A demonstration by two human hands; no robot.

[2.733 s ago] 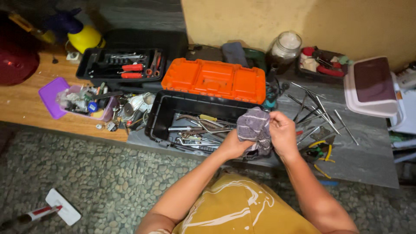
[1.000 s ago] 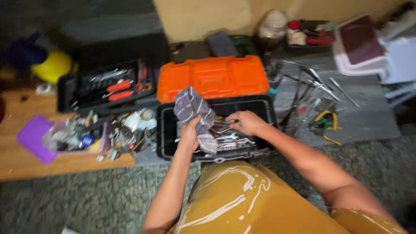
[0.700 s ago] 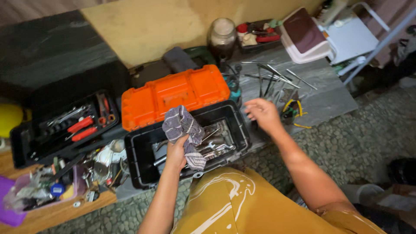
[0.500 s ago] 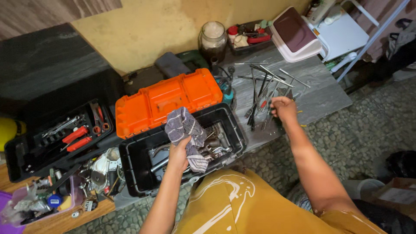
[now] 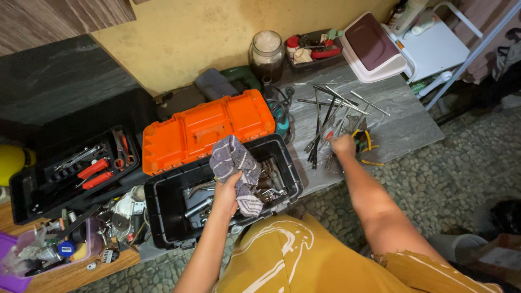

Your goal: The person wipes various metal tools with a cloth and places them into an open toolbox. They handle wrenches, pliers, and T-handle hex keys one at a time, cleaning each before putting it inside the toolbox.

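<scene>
My left hand (image 5: 227, 194) grips a grey striped rag (image 5: 235, 165) and holds it over the open black toolbox (image 5: 168, 218), whose orange lid (image 5: 206, 129) lies folded back. Wrenches and other metal tools lie inside the box. My right hand (image 5: 343, 145) is stretched out to the right, fingers closed down on a pile of long metal tools (image 5: 327, 119) lying on the grey slab (image 5: 401, 119). Which tool the fingers hold is hidden.
A black case of red-handled tools (image 5: 81, 171) lies left. Loose parts and a purple tray (image 5: 32, 255) sit on a wooden board lower left. A glass jar (image 5: 266, 50), a small parts tray (image 5: 315, 49) and a white bin (image 5: 374, 48) stand behind the slab.
The rag went from both hands into my left hand alone. My right hand left the toolbox and reached right to the long metal tools. The camera swung right.
</scene>
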